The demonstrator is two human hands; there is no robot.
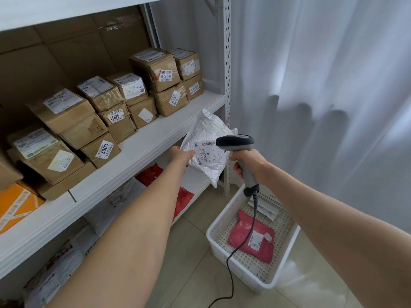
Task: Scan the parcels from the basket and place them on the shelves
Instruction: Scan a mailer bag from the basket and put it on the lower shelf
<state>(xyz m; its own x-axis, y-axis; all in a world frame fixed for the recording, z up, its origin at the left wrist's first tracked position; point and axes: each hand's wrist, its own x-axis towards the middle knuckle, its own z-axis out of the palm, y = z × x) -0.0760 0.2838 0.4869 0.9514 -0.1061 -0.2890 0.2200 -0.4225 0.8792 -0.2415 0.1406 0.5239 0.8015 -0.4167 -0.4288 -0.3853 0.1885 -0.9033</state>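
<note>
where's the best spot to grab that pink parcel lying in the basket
Come straight down from above, since the basket walls block the sides. The pink parcel lies flat and looks soft, so pinch its right edge, where bare basket floor leaves room for fingers, clear of the scanner cable.

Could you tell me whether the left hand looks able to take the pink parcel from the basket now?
Probably not yet: the left hand grips the white parcel. The pink parcel lies uncovered in the basket, crossed only by the scanner cable.
</note>
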